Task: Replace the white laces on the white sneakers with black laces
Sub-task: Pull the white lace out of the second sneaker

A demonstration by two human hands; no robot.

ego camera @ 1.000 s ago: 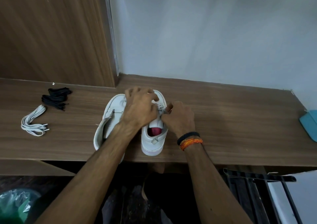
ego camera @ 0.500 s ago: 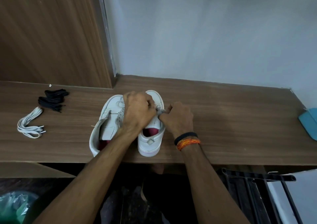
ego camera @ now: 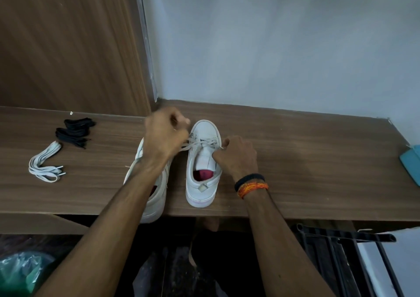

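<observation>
Two white sneakers stand side by side on the wooden shelf (ego camera: 318, 160), toes toward the wall. The right sneaker (ego camera: 204, 160) still has a white lace (ego camera: 200, 143) through its upper eyelets. My left hand (ego camera: 164, 135) grips one end of that lace and holds it out to the left, above the left sneaker (ego camera: 156, 194), which my forearm mostly hides. My right hand (ego camera: 236, 155) pinches the other lace end at the shoe's right side. A loose white lace (ego camera: 45, 163) and a bundle of black laces (ego camera: 75, 132) lie at the far left.
A wooden panel (ego camera: 68, 46) rises behind the shelf's left half, a grey wall behind the right. A teal object (ego camera: 411, 165) sits at the right edge. Below the shelf are a black rack (ego camera: 341, 240) and a green plastic bag (ego camera: 20, 271).
My left hand has moved left and away from the right sneaker, drawing the white lace out sideways. The tongue and lacing now show. My right hand stayed at the shoe's right side.
</observation>
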